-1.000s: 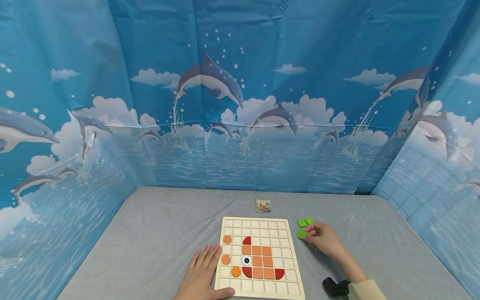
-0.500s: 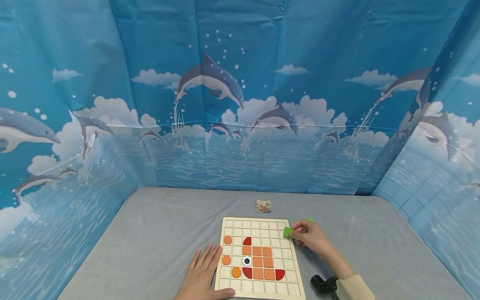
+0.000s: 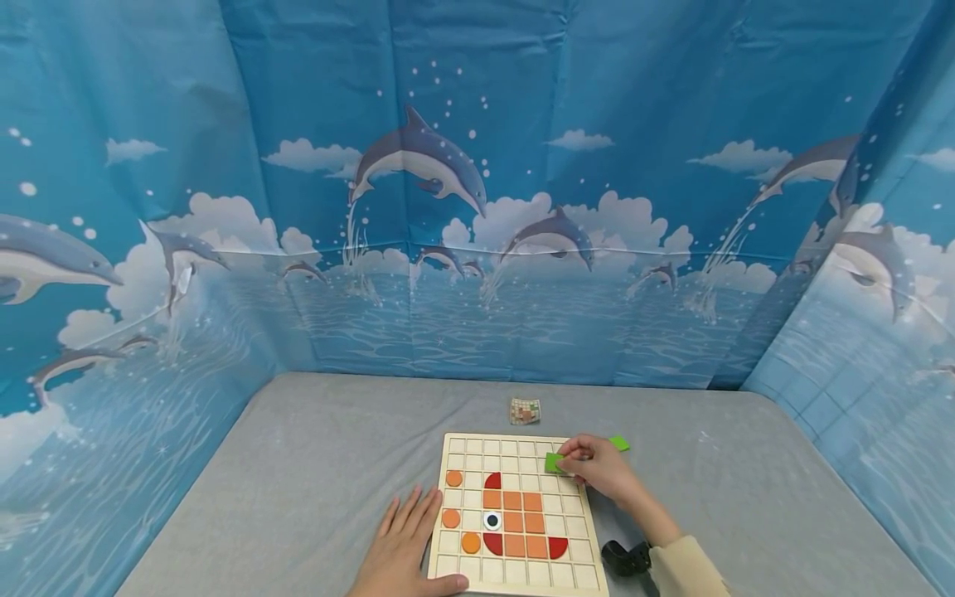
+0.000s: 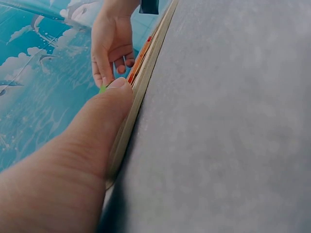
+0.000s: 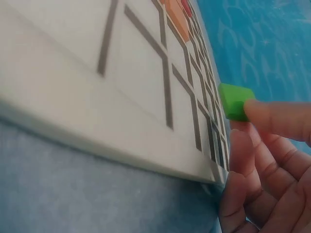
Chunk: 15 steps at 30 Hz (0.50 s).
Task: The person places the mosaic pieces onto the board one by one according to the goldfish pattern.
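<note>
A wooden grid board (image 3: 515,572) lies on the table, holding orange squares (image 3: 513,522), red quarter-circle pieces (image 3: 493,544), orange discs (image 3: 471,543) and a white eye piece (image 3: 492,521). Flat along its left edge rests my left hand (image 3: 401,543), fingers straight, thumb on the near border. Between thumb and fingertip my right hand (image 3: 600,471) pinches a green square tile (image 3: 553,463), held over the board's far right cells. In the right wrist view the green tile (image 5: 236,102) appears above the grid, apart from it.
Another green tile (image 3: 619,444) lies on the grey table (image 3: 321,464) behind the right hand, partly hidden. A small patterned card (image 3: 525,411) sits beyond the board's far edge. A dolphin-print curtain (image 3: 448,315) encloses the table.
From the table at right, the right hand has picked up a green tile and carried it left over the board. The left hand has stayed in place.
</note>
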### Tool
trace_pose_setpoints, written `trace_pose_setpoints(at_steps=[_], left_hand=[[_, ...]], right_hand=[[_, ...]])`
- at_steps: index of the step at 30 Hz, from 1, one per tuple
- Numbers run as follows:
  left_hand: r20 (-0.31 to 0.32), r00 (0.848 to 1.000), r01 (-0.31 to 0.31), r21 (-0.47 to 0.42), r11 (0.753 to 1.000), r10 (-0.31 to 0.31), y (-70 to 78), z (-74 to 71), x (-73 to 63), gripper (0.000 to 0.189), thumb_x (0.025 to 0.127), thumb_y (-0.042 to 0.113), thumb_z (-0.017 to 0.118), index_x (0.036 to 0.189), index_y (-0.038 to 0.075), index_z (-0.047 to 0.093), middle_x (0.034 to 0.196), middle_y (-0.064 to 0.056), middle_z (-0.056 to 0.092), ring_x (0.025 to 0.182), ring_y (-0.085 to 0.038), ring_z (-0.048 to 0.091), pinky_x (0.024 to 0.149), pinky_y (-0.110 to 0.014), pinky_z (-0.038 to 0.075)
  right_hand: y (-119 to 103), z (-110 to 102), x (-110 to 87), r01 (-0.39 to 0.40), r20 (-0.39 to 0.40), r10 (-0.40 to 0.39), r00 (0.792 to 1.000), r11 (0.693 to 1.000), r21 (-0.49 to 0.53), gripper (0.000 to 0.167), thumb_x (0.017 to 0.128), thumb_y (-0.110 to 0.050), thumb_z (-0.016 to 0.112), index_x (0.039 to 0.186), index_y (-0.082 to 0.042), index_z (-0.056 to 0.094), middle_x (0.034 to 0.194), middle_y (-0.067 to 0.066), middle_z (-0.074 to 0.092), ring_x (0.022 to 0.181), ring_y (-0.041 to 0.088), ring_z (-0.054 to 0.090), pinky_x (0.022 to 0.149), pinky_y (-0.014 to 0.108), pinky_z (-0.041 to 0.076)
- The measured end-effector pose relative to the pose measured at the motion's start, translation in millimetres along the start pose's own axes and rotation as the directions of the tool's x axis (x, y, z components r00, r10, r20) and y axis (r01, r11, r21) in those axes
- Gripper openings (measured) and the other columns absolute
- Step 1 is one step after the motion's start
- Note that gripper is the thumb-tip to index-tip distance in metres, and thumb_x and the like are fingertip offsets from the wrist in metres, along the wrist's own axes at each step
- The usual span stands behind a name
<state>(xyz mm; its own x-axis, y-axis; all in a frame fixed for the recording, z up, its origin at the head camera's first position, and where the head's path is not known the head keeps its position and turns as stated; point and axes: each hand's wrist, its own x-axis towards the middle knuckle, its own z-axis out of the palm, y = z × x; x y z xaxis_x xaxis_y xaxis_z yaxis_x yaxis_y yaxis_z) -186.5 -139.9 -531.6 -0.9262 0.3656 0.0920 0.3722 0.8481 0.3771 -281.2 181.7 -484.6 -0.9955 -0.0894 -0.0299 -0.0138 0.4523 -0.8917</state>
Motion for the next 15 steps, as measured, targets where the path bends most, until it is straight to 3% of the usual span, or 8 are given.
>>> trace_pose_setpoints(at_steps=[15], left_hand=[[-0.002, 1.000, -0.002, 0.005, 1.000, 0.002, -1.4, 1.8, 0.5, 0.113, 0.070, 0.084, 0.049, 0.151, 0.008, 0.025, 0.152, -0.007, 0.029, 0.141, -0.028, 0.016, 0.110, -0.048, 0.007]], right_hand=[[1.8, 7.8, 4.9, 0.025, 0.006, -0.024, 1.000, 0.997, -0.075, 0.007, 0.084, -0.004, 0.070, 0.090, -0.005, 0.065, 0.073, 0.004, 0.059, 0.058, 0.020, 0.054, 0.048, 0.031, 0.045]])
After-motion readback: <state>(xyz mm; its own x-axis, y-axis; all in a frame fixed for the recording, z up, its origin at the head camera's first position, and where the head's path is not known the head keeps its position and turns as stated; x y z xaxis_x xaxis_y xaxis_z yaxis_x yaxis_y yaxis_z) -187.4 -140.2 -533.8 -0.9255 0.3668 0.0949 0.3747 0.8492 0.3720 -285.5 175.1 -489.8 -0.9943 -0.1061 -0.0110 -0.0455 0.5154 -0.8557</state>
